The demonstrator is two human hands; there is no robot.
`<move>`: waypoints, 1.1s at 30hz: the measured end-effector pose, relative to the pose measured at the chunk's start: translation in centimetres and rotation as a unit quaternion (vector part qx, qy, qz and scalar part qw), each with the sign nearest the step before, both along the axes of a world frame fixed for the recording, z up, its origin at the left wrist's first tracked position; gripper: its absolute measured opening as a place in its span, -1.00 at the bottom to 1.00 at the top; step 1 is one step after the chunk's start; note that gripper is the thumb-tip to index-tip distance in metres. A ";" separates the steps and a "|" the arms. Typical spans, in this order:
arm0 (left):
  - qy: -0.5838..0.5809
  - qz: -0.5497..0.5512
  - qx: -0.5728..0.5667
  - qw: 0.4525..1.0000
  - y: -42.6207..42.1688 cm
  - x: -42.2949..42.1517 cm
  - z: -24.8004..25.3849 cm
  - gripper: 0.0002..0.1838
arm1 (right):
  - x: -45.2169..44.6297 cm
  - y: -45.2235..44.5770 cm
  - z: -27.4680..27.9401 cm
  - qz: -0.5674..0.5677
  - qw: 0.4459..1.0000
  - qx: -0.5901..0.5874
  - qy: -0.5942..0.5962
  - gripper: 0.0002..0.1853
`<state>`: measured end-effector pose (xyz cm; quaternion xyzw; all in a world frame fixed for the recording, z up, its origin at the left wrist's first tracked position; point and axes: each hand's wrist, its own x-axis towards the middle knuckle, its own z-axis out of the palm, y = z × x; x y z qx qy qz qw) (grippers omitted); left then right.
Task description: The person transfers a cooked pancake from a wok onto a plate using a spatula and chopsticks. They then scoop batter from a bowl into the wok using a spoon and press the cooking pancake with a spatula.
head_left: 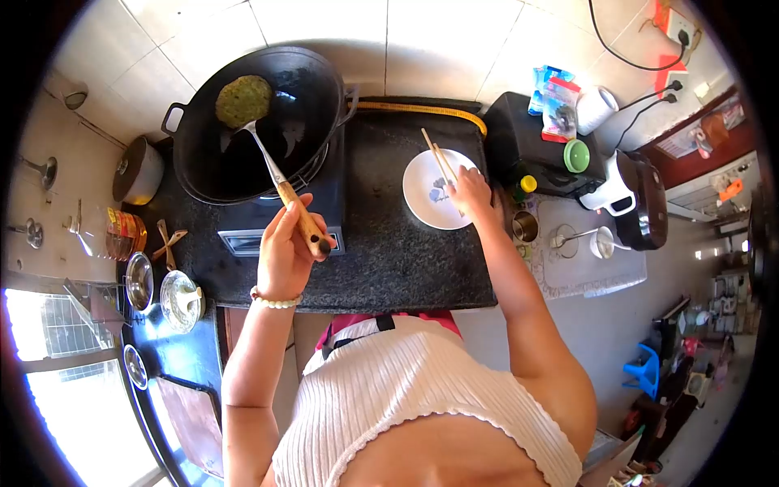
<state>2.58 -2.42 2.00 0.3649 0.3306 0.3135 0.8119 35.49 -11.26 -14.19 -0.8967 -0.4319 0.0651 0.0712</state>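
Observation:
My left hand point(286, 243) is closed around the wooden handle of a wok spatula point(272, 166). Its metal end reaches into a black wok point(203, 170) on the stove, touching or nearly touching the lower edge of a round, greenish pancake point(243, 101). The pancake lies on the wok's far wall. Over the right side of a white plate point(420, 191) with a blue flower print, my right hand point(471, 193) has its fingers closed at the near ends of a pair of wooden chopsticks point(434, 150). The chopsticks point away over the plate's far rim.
Left of the wok stand a lidded pot point(138, 170), an oil bottle point(109, 231) and a bowl of pale batter point(182, 300). A yellow tape point(422, 107) runs along the back. At right are a black box point(535, 146) with packets, and a small table point(568, 268) holding jars and an appliance point(641, 199).

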 end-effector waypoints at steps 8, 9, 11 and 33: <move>-0.001 -0.006 0.003 1.000 0.1 -0.2 0.1 -0.60 | 2.8 5.8 -3.8 0.006 0.989 0.146 -0.004 -0.79; 0.001 -0.001 0.001 1.000 0.0 -0.4 0.0 -0.59 | 3.0 5.5 -2.6 0.010 0.981 0.194 0.001 -0.80; -0.005 -0.007 -0.005 1.000 -0.1 -0.2 -0.1 -0.58 | 3.6 3.9 0.7 0.008 0.955 0.295 0.035 -0.80; -0.082 0.000 -0.099 0.992 0.1 -2.2 0.8 -0.65 | 3.1 -1.3 15.6 0.056 0.731 0.567 0.375 -0.74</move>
